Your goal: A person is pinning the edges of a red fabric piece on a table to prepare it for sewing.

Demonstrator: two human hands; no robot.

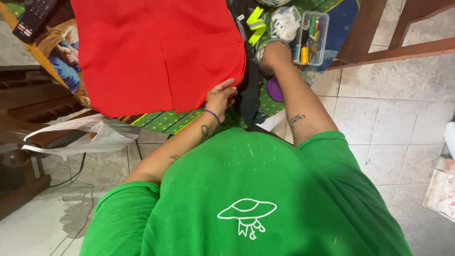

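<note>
The green shirt (246,199) fills the foreground, and beyond it the left hand (220,97) pinches the red cloth's (156,52) near edge, best kept flat, while the right hand (275,53) closes on a round tin (263,58) just beside the clear box (313,31).

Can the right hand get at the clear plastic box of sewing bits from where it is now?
Probably yes. The right hand rests on a round tin right beside the clear box, whose top is open, and nothing lies between them.
</note>
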